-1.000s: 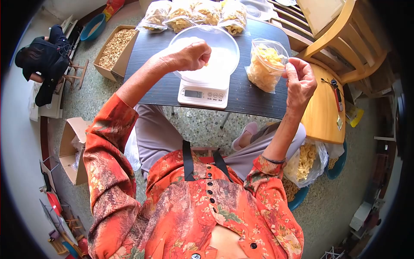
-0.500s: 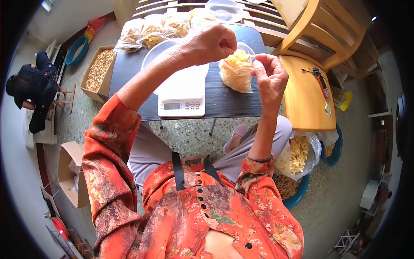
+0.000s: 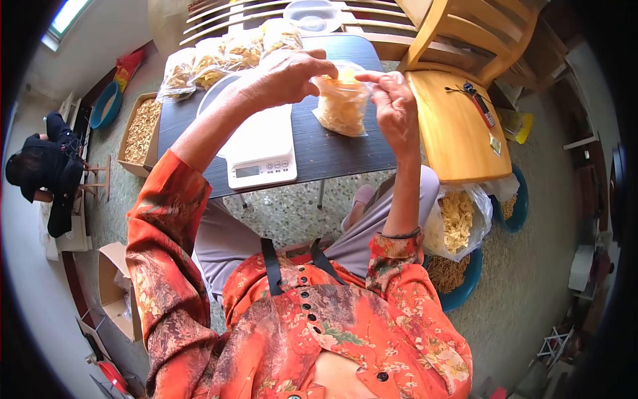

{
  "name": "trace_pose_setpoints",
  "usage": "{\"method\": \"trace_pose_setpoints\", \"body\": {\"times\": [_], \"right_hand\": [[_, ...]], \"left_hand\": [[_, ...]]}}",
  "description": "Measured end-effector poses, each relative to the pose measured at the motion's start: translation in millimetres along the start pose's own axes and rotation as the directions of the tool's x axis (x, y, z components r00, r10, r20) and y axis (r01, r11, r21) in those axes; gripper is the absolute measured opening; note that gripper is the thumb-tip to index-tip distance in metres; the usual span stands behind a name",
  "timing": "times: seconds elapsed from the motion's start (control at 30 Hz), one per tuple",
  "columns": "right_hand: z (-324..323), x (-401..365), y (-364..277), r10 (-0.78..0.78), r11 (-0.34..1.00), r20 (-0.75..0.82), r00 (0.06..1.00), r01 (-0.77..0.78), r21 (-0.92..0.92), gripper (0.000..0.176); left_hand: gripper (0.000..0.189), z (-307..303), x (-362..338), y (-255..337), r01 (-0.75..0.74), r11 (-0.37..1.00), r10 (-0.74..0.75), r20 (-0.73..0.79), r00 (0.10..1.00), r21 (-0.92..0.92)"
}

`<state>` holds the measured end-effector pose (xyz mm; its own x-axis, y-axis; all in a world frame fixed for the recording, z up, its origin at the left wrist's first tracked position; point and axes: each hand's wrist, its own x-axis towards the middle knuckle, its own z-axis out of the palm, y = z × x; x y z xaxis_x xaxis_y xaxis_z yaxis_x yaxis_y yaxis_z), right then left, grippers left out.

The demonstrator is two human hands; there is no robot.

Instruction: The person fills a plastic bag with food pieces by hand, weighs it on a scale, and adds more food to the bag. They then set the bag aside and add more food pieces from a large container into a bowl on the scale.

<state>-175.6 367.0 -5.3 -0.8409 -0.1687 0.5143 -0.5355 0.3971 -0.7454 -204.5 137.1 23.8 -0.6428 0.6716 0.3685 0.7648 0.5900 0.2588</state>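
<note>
Kitchen scale (image 3: pixel 261 166), topped by a white bowl (image 3: pixel 258 130), is set at the near edge of the table (image 3: pixel 345 153); its display cannot be read. Beyond it, a clear bag of yellow dried pieces (image 3: pixel 340 110) is held upright over the table. Its mouth is pinched by the left hand (image 3: pixel 286 76) from 9 o'clock and the right hand (image 3: pixel 393 106) from 3 o'clock. Filled bags (image 3: pixel 226 53) are lined up farthest off, at 11 o'clock.

Left hand (image 3: pixel 286 76): upper centre of the frame, fingertips pinching the mouth of the clear bag (image 3: pixel 340 110).
Right hand (image 3: pixel 393 100): just right of it, gripping the bag's opposite edge.
Clear bag: holds pale yellow pieces, over the dark table (image 3: pixel 345 149).
Scale (image 3: pixel 261 169): centre-left, on the table, white bowl (image 3: pixel 266 130) on top.
Filled bags (image 3: pixel 226 52): along the table's far edge.
</note>
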Motion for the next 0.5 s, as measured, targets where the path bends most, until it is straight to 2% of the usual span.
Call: {"method": "trace_pose_setpoints", "body": {"times": [0.03, 0.07, 0.13, 0.17, 0.27, 0.3, 0.33, 0.37, 0.4, 0.43, 0.47, 0.5], "right_hand": [[-3, 1, -5, -0.065, 0.998, 0.027, 0.997, 0.066, -0.022, 0.026], [-4, 1, -11, -0.064, 0.997, 0.026, 0.998, 0.065, -0.029, 0.026], [-4, 0, -24, -0.029, 0.961, 0.128, 0.991, 0.063, -0.270, 0.028], [-5, 1, -21, -0.014, 0.934, 0.165, 0.986, 0.072, -0.351, 0.036], [-12, 4, -5, -0.052, 0.893, 0.199, 0.979, 0.135, -0.430, 0.040], [-15, 3, 5, -0.112, 0.877, 0.210, 0.971, 0.196, -0.439, 0.034], [-18, 3, 6, -0.093, 0.874, 0.200, 0.975, 0.176, -0.453, 0.034], [-21, 1, 8, -0.181, 0.848, 0.199, 0.963, 0.255, -0.464, 0.032], [-25, 0, 11, -0.262, 0.813, 0.192, 0.946, 0.323, -0.484, 0.030], [-21, -3, 26, -0.359, 0.803, 0.162, 0.919, 0.393, -0.448, 0.030], [-18, -6, 45, -0.445, 0.758, 0.148, 0.883, 0.459, -0.463, 0.031], [-23, -5, 49, -0.581, 0.688, 0.106, 0.807, 0.557, -0.464, 0.035]], "left_hand": [[0.033, 2, 3, 1, 0.037, 0.999, -0.037, -0.005, 0.999, -0.028], [0.033, 4, 5, 1, 0.032, 0.999, -0.033, -0.007, 0.999, -0.033], [0.021, 1, 8, 6, 0.052, 0.996, -0.050, 0.026, 0.998, -0.069], [0.021, -2, 9, 7, 0.050, 0.996, -0.048, 0.027, 0.998, -0.074], [0.012, -6, 9, 7, -0.005, 0.999, 0.007, 0.047, 0.999, -0.034], [0.010, -5, 7, 4, 0.003, 1.000, -0.003, 0.046, 0.999, 0.008], [0.009, -3, 7, 2, 0.007, 0.999, -0.009, 0.043, 0.999, 0.047], [0.008, -2, 5, 2, -0.020, 0.997, 0.019, 0.024, 1.000, 0.075], [0.006, 3, 3, -3, -0.030, 0.999, 0.030, 0.009, 1.000, 0.019], [0.006, 3, 5, -6, -0.092, 0.995, 0.091, 0.055, 0.994, 0.027], [0.007, 7, 1, -9, -0.013, 0.996, 0.003, 0.107, 0.994, 0.090], [0.008, 5, 3, -3, 0.095, 0.995, -0.099, 0.128, 0.987, 0.039]]}}
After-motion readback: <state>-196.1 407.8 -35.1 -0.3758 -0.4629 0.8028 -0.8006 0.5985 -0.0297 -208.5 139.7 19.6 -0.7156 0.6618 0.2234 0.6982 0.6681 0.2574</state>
